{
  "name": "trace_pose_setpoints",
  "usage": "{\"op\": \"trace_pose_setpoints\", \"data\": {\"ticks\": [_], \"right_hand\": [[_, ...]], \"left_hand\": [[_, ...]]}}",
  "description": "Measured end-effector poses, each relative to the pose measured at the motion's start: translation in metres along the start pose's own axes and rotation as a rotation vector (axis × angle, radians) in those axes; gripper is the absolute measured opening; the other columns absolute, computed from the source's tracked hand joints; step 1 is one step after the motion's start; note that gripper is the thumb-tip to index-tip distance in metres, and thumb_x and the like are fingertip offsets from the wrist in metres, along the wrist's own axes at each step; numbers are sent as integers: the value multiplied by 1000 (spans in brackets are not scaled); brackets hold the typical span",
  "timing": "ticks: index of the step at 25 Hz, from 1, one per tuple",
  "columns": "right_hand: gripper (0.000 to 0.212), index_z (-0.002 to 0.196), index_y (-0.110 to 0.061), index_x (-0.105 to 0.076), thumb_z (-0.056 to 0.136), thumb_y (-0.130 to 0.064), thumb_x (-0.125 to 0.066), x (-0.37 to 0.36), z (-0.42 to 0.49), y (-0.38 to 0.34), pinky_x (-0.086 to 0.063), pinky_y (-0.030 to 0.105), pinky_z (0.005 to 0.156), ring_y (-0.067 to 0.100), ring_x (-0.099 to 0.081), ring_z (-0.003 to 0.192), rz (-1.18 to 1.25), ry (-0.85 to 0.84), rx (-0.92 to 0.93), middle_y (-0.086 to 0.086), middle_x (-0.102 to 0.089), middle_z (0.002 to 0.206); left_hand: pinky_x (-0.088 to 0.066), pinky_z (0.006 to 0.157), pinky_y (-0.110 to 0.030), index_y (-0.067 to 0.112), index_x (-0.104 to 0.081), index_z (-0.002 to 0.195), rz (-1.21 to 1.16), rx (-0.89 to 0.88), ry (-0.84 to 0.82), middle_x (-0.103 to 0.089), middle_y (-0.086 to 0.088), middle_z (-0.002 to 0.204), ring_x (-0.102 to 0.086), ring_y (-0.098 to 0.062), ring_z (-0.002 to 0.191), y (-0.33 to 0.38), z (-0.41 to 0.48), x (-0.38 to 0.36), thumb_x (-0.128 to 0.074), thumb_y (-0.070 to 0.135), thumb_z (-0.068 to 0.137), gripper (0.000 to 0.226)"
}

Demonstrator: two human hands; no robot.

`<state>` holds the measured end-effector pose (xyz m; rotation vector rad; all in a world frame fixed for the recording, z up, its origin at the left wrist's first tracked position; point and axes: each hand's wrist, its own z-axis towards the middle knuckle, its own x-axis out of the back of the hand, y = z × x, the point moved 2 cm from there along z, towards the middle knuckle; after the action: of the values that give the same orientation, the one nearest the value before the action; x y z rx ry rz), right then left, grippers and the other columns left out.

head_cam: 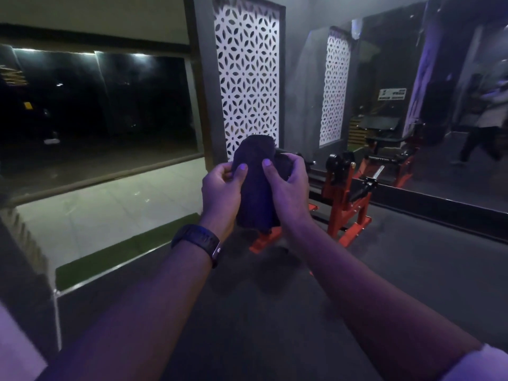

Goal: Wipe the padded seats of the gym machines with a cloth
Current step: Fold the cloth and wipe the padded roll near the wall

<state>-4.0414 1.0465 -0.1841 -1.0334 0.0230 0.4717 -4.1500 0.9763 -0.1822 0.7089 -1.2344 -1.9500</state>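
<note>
A dark cloth (255, 185) hangs bunched between both hands at the middle of the view, held up at chest height. My left hand (222, 193) grips its left edge with the thumb on the front. My right hand (288, 188) grips the right side, thumb pressed on the cloth. Behind and below the hands stands an orange-framed gym machine (346, 207) with black parts; the cloth and hands hide part of it. Its padded seat is not plainly visible.
A large wall mirror (412, 105) on the right reflects the machine and a person. A white patterned panel (247, 78) stands ahead. Dark windows (96, 111) fill the left, above a low ledge with a green strip (123, 248). Dark rubber floor (412, 257) lies underfoot.
</note>
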Motion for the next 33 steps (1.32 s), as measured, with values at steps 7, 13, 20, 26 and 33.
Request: {"op": "trace_pose_setpoints", "data": {"ticks": [7,13,20,26,33], "right_hand": [[34,118,-20,-58,89,-13,-74,-119,173,165,-51,21,82,10,-66,101,-65,31,18,-3,-69,111],[31,115,-19,-59,89,-11,-73,-207,340,332,-50,15,82,9,-66,101,-93,115,2,0,-70,111],[28,114,-24,-57,91,-16,-72,-309,528,493,-47,9,75,1,-64,94,-164,192,-59,-7,-67,106],[27,115,-15,-58,91,-11,-71,-399,655,658,-44,8,80,-11,-60,90,-209,346,-66,-11,-65,103],[28,115,-18,-56,92,-9,-69,-476,796,796,-48,13,86,-7,-62,94,-260,570,-113,-8,-67,106]], "left_hand": [[-61,86,-47,19,-68,111,20,41,-36,-72,-2,102,-71,-20,96,-107,243,-16,-69,25,96,16],[-61,88,-47,26,-66,96,3,88,-103,-72,-9,105,-71,-27,100,-234,459,-55,-68,20,97,6],[-62,74,-31,19,-69,105,72,109,-245,-74,-4,98,-73,-20,92,-353,715,-88,-69,20,96,9],[-62,82,-45,24,-72,92,209,50,-442,-74,1,86,-73,-19,85,-491,925,-102,-73,26,93,2],[-60,82,-46,20,-72,100,324,-56,-667,-75,6,90,-71,-14,86,-598,1127,-151,-71,35,91,18]]}}
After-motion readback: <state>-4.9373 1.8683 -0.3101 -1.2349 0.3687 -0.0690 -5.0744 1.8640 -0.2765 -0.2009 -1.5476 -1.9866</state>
